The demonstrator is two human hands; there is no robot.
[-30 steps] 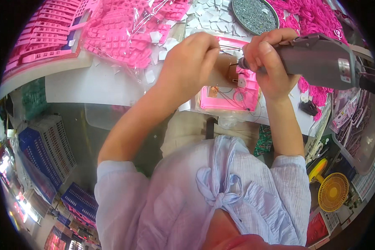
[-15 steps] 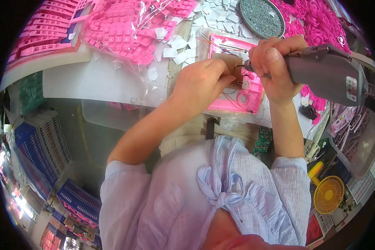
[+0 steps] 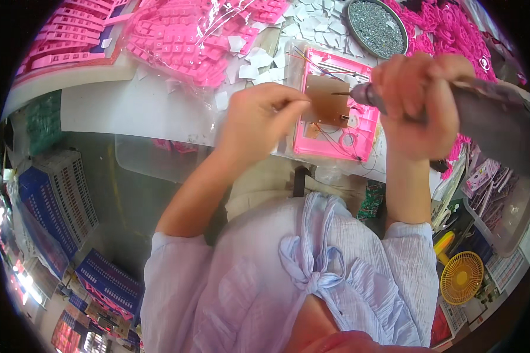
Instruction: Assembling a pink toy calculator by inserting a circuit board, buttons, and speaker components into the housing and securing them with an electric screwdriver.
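Observation:
My right hand (image 3: 421, 103) is wrapped round a dark grey electric screwdriver (image 3: 489, 117), smeared a little by motion. The driver's thin bit points left, over a brown circuit board (image 3: 327, 106). That board lies inside a pink plastic housing (image 3: 330, 150) with thin wires and small parts around it. Just left of the board, my left hand (image 3: 256, 120) has thumb and forefinger brought together in a pinch. Whatever sits between those fingertips, if anything, is too small to make out.
A round dish of small metal screws (image 3: 377, 28) stands at the back. Bagged pink keypad parts (image 3: 182, 44) lie at left, beside scattered white paper pieces (image 3: 259, 57). Pink coiled cords (image 3: 453, 29) are heaped at right. A yellow fan (image 3: 462, 276) is lower right.
My left hand has drawn back to the left, off the board. The screwdriver in my right hand has shifted right, away from the housing's middle, uncovering more of the board.

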